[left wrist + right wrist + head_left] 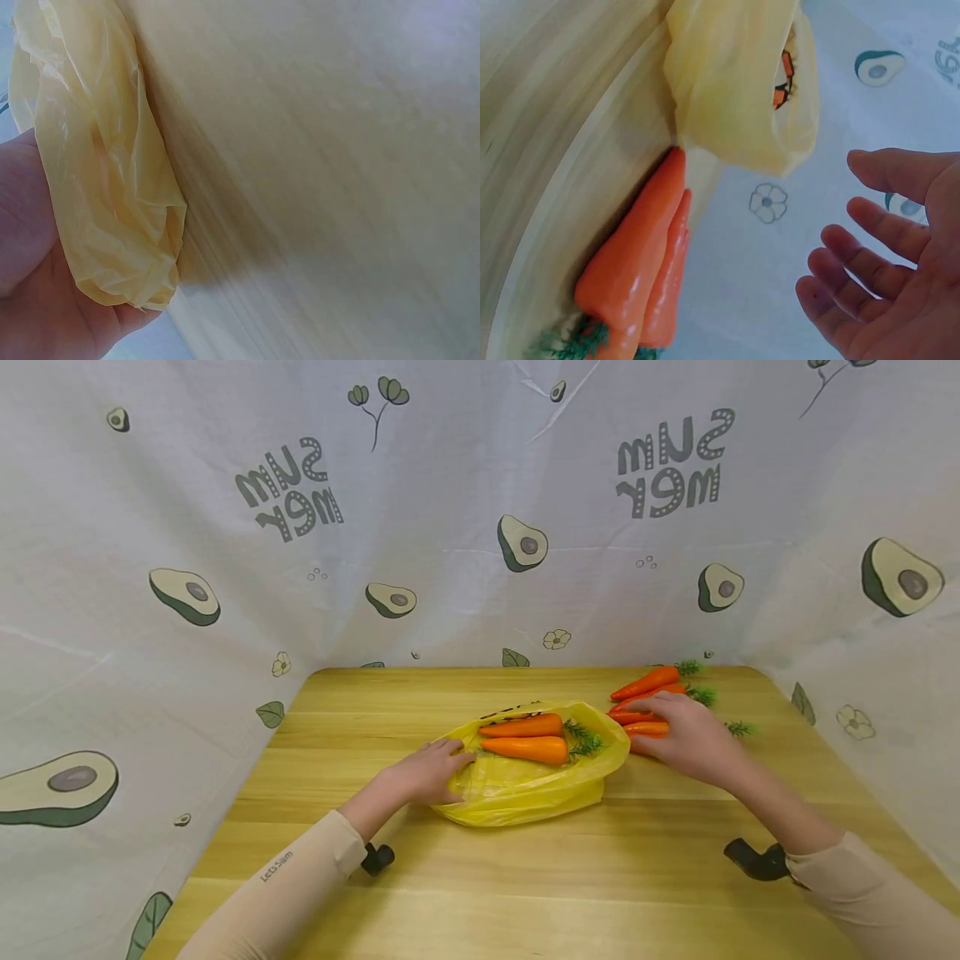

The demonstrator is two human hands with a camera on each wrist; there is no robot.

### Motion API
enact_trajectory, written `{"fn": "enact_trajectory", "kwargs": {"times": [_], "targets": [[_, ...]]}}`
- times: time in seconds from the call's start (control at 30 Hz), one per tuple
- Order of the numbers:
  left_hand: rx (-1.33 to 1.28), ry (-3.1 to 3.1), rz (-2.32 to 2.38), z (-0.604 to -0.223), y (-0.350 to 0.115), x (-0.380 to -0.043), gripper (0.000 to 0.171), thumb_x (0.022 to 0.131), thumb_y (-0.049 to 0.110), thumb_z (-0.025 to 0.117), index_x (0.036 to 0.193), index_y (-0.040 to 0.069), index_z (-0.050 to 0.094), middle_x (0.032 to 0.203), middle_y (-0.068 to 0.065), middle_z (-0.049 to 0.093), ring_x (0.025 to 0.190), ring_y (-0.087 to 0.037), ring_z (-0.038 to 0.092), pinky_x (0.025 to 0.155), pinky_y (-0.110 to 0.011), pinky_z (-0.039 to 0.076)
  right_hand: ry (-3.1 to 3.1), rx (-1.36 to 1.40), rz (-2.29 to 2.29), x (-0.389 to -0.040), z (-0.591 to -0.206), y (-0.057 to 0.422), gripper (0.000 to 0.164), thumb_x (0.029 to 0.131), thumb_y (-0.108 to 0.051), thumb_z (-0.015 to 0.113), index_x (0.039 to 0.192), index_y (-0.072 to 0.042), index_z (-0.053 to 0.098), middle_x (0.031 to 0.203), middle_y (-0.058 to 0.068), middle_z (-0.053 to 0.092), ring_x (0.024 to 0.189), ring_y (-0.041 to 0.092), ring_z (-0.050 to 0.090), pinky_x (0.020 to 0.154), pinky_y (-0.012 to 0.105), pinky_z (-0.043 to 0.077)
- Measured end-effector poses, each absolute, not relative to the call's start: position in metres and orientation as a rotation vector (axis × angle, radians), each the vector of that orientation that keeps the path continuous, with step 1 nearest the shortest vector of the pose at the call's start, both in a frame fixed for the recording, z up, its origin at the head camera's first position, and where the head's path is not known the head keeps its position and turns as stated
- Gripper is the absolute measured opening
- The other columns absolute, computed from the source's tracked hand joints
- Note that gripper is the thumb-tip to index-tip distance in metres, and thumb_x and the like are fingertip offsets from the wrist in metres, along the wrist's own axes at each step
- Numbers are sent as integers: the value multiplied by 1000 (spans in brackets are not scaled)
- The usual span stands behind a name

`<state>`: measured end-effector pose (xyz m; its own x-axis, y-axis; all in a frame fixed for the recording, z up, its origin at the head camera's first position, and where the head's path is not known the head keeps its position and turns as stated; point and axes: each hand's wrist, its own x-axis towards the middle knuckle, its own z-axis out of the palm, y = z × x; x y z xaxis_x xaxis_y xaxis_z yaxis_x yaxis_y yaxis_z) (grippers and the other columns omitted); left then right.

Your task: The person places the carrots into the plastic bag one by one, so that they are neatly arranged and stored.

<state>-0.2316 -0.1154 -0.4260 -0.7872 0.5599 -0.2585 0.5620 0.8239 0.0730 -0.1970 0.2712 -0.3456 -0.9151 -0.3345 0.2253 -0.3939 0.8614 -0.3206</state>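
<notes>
On my head feed, both forearms reach forward over the pale wooden surface (487,893), in cream sleeves (300,885), and the hands are set well apart. The left hand (427,774) comes in low at the left rim of a crumpled, translucent yellow plastic bag (517,783), thumb and fingers spread from each other at its open mouth. And there they are, two glossy orange carrots with feathery green tops (528,749), lying side by side in the bag, tips to the left. Over on the right, the right hand (693,735) hangs bent at the wrist above several loose orange carrots (652,679) bunched just beside the bag; from up here it covers part of them, and I couldn't call contact. My right wrist feed settles it: fingers fanned and lightly bent, palm bare, a gap between them and the carrots. That view also gives me the loose carrots close up, thick ends by their green leaves, one tip near the bag's outer side. Across to the left wrist feed: just wrinkled yellow plastic lying over the palm, hiding most of the fingers, so only the head view shows me how they spread.
</notes>
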Motion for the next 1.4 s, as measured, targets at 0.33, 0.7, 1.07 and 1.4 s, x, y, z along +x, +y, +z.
{"fn": "enact_trajectory", "kwargs": {"times": [0.33,0.7,1.07,1.4], "targets": [[856,2737,0,-428,-117,-232,75,92,50,70,154,20,42,160,-11,35,149,-34,32,121,-52,29,-2938,499,573,-202,-352,302,48,89,-23,77,128,1,65,122,24,66,110,43,60,90,61,51],[855,2741,28,-427,-118,-229,73,92,48,71,153,19,43,158,-12,37,149,-34,33,121,-53,29,-2974,455,555,-209,-365,317,53,88,-29,78,126,5,65,116,26,66,102,42,62,83,58,55],[868,2750,32,-428,-119,-231,73,92,47,71,153,19,43,159,-12,36,148,-34,33,121,-52,30,-3029,416,605,-214,-378,333,58,87,-30,79,126,9,63,110,28,66,98,43,63,78,55,55],[878,2755,31,-430,-117,-233,73,92,47,72,153,19,43,158,-12,37,148,-34,33,121,-52,31,-3043,397,590,-217,-389,337,56,86,-28,79,124,10,64,113,30,66,102,45,62,85,60,53]]}}
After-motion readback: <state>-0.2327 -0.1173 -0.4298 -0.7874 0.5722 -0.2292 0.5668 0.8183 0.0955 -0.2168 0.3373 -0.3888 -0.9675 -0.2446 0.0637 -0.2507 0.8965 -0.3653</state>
